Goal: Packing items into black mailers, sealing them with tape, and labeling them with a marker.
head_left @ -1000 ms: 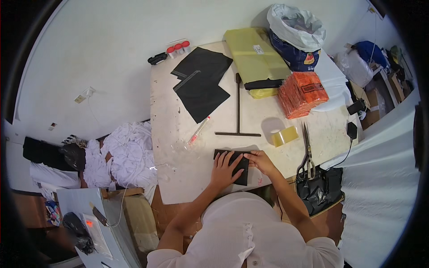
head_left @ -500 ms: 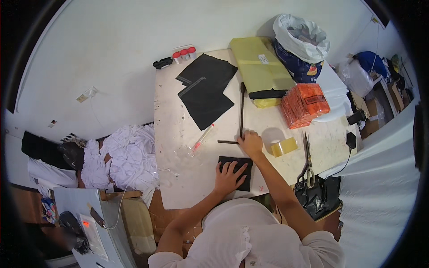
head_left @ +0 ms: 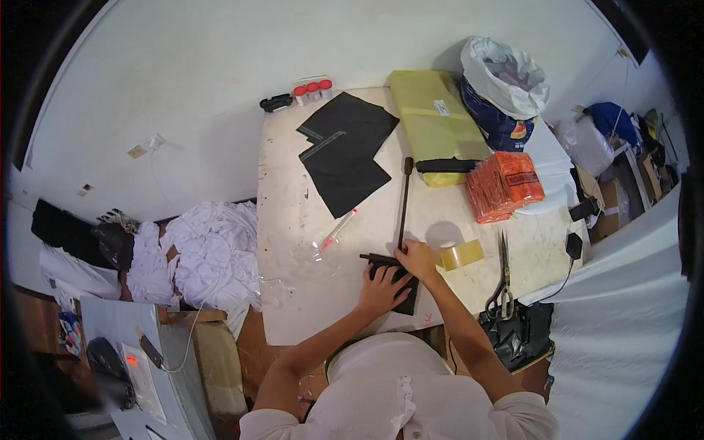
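The small black cloth (head_left: 408, 305) is laid on the worktop (head_left: 293, 315), with tape (head_left: 462, 254) and scissors (head_left: 504, 279) to the right and a pen (head_left: 339, 229) up to the left. At its far edge a dark bar (head_left: 404, 209) is gripped by the right hand (head_left: 416, 259). The cloth is pressed under the left hand (head_left: 381, 291), fingers spread.

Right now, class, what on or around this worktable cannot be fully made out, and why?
Head view: part of the black rectangular cloth, under the spread left hand.
Head view: part of the crosspiece of the dark T-shaped bar, behind the right hand.
Head view: greyish contents of the white-lined blue plastic bag, too small to identify.
Head view: right side of the hanging white fabric, cut off by the picture's edge.
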### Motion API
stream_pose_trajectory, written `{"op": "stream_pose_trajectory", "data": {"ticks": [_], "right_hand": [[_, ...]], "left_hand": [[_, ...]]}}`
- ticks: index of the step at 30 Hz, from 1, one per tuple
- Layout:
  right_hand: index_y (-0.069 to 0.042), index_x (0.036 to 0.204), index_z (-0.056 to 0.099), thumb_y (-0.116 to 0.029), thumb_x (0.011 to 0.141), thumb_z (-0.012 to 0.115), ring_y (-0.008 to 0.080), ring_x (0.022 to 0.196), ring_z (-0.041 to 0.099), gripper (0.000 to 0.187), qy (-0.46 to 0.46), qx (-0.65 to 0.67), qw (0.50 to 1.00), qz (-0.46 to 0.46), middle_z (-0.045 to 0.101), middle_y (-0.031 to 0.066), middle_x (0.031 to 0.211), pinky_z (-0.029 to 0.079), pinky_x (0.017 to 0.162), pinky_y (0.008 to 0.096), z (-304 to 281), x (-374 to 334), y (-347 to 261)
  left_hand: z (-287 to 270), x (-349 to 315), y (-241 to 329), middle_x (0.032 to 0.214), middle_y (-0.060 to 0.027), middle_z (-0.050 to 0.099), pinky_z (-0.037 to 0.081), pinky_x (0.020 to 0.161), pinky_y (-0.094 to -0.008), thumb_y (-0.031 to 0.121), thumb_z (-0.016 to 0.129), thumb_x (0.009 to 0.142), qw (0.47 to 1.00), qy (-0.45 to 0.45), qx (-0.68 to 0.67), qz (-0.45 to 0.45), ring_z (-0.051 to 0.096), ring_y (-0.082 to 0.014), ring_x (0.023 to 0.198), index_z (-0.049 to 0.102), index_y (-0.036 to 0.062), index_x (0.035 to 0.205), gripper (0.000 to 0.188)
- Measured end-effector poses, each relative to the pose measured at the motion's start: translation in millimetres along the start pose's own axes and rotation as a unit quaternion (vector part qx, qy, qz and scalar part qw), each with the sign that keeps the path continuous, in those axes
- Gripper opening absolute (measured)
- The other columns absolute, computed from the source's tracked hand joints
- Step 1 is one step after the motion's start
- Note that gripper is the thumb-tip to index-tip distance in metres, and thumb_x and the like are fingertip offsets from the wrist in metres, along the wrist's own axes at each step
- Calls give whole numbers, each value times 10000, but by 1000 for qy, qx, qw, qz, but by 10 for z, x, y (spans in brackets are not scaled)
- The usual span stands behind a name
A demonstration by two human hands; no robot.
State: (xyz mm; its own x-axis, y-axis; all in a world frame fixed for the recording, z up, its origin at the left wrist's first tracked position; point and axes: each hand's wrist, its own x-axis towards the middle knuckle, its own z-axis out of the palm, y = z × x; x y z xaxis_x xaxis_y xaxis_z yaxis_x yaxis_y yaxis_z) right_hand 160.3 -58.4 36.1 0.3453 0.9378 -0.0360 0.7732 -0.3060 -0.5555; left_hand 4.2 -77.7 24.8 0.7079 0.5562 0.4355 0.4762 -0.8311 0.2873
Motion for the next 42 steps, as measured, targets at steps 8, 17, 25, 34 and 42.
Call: {"op": "stream_pose_trajectory", "data": {"ticks": [8,17,25,34,42], "right_hand": [[-38,857,522,-145,769,627,314,863,508,174,183,102,966,-152,536,149,867,407,763,374,-247,-369,-280],[-19,1102,421,-143,750,694,201,1037,358,463,378,385,818,197,379,108,1112,299,899,333,-61,-1033,176],[36,1061,555,-86,832,608,125,833,590,265,201,480,851,75,644,86,897,449,750,250,-336,-828,441],[24,1043,586,-23,808,588,130,916,581,239,106,394,913,-2,647,94,974,429,827,269,-918,-1259,-56],[25,1042,579,-8,800,593,128,920,566,244,47,386,921,19,642,77,961,425,828,272,-1028,-1374,-138]], "left_hand": [[-67,-3,8,1096,-65,465,292,933,-532,393,607,768,999,-46,-19,-13,417,-256,1045,597,200,1066,356],[-204,182,65,1040,-87,556,347,932,-402,256,574,846,982,-71,-152,-83,478,-252,1010,597,100,1074,277],[-327,918,232,1193,-155,500,360,952,-348,157,545,871,912,-30,-401,-86,481,-302,1104,513,32,1184,339],[-742,1015,437,1338,-111,379,271,1034,-388,163,683,744,912,-67,-397,81,331,-291,1242,523,103,1220,506],[-809,938,428,1182,-53,531,345,968,-363,129,691,724,905,-18,-409,120,412,-273,1163,658,103,1013,292]]}}
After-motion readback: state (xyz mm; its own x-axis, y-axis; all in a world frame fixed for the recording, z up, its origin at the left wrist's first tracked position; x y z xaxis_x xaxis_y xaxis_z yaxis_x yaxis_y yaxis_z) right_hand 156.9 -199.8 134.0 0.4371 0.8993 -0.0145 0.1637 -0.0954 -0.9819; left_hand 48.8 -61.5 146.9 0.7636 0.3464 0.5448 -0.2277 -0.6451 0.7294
